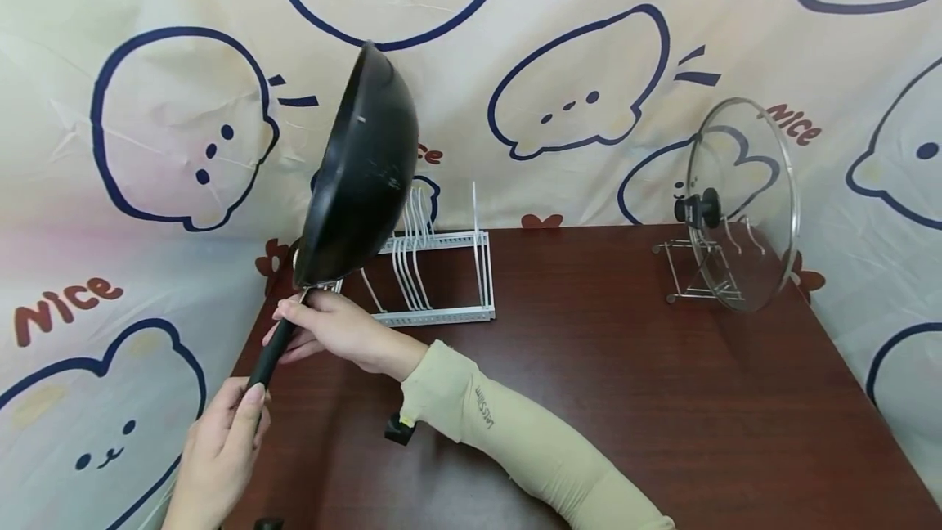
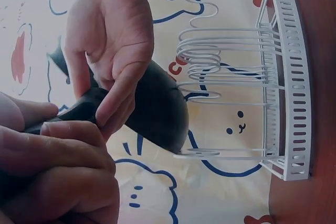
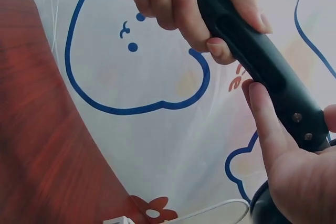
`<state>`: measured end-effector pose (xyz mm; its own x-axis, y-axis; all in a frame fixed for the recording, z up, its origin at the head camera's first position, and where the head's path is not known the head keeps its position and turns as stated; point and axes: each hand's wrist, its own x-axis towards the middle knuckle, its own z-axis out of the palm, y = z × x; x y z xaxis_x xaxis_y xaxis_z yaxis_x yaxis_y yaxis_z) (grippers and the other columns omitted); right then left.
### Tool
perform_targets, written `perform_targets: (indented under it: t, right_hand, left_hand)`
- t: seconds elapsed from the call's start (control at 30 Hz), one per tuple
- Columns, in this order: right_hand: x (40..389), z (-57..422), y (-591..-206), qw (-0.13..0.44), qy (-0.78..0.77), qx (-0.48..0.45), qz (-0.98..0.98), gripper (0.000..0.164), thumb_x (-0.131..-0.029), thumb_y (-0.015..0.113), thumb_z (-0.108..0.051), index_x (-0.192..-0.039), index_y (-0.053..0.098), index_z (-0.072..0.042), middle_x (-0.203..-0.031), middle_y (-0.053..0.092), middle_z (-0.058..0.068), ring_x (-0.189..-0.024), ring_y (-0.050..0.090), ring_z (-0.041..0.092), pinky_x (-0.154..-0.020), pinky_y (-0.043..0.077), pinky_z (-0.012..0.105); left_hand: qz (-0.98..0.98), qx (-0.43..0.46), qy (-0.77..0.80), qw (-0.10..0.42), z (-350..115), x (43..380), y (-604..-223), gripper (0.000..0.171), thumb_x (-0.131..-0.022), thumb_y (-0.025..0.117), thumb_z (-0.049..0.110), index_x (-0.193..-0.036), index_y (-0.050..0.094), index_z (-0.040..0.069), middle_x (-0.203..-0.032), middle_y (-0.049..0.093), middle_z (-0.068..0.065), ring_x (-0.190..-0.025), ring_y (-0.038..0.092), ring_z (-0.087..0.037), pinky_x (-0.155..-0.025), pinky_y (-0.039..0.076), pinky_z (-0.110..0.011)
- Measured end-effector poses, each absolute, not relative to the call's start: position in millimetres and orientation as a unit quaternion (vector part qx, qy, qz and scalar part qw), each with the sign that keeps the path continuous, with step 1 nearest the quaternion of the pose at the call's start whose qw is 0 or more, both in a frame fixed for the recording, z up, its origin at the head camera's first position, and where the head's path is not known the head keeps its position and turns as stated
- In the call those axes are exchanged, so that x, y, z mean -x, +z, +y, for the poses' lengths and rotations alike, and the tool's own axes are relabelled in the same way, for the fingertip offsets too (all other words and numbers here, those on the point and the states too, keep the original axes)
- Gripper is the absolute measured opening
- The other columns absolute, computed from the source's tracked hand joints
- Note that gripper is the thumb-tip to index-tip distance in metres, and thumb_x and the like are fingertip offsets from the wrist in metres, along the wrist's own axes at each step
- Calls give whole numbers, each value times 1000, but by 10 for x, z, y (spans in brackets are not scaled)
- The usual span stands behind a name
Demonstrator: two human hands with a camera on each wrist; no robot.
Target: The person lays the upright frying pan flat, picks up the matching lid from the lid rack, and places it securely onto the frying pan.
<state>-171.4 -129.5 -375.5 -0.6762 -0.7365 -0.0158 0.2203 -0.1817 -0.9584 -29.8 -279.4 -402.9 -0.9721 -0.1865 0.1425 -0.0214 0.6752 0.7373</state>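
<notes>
A black wok (image 1: pixel 368 162) is held tilted up on its side above the left part of the table, its dark outer base turned to the right. My left hand (image 1: pixel 221 440) grips the far end of its black handle (image 1: pixel 268 354). Close to the wok's body, my right hand (image 1: pixel 338 330) holds the same handle between thumb and fingers. In the right wrist view, the left hand's fingers (image 3: pixel 181 11) wrap the handle while the right hand (image 3: pixel 302 174) is at the riveted end. The left wrist view shows the wok (image 2: pixel 160 108) partly hidden by the right hand (image 2: pixel 113 30).
Behind the wok stands a white wire rack (image 1: pixel 434 317) with upright dividers, partly covered by it. At the back right, a glass lid (image 1: pixel 751 268) with a black knob stands upright in a small wire stand (image 1: pixel 699 294). A patterned cloth (image 1: pixel 574 80) hangs behind the brown table (image 1: pixel 625 399).
</notes>
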Motion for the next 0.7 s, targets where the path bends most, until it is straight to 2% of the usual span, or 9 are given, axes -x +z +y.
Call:
perform_targets:
  t: [0.17, 0.4, 0.57, 0.7]
  right_hand:
    - [1740, -1246, -3792, 348, -730, 233, 540, 32, -113, 41, -16, -129, 54, 8, -130, 64, 35, -121, 63, 49, -88, 60, 33]
    - [1722, -1268, -3839, 348, -722, 238, 549, 30, -112, 42, -18, -127, 56, 4, -127, 67, 30, -118, 68, 44, -86, 60, 30]
    - [1690, -1290, -3841, 353, -733, 237, 531, 30, -112, 43, -17, -129, 55, 5, -128, 66, 32, -120, 65, 47, -87, 60, 31]
    - [1674, -1300, -3841, 357, -743, 241, 513, 30, -112, 42, -15, -131, 52, 6, -131, 62, 35, -123, 62, 49, -90, 59, 33]
  left_hand:
    - [-930, -73, -341, 115, -2752, 305, -4023, 20, -110, 53, 25, -113, 54, 5, -66, 44, 0, -51, 39, -12, -48, 33, -30]
    - [-934, -85, -322, 128, -2737, 267, -4029, 22, -108, 57, 24, -117, 55, 4, -65, 42, 0, -53, 37, -8, -49, 31, -29]
    - [-939, -117, -310, 96, -2758, 233, -3987, 33, -109, 54, 34, -123, 52, 4, -68, 43, -3, -53, 38, -12, -49, 33, -29]
    - [-941, -121, -302, 87, -2765, 211, -3950, 36, -108, 54, 36, -124, 51, 3, -68, 45, -5, -52, 39, -13, -48, 34, -28]
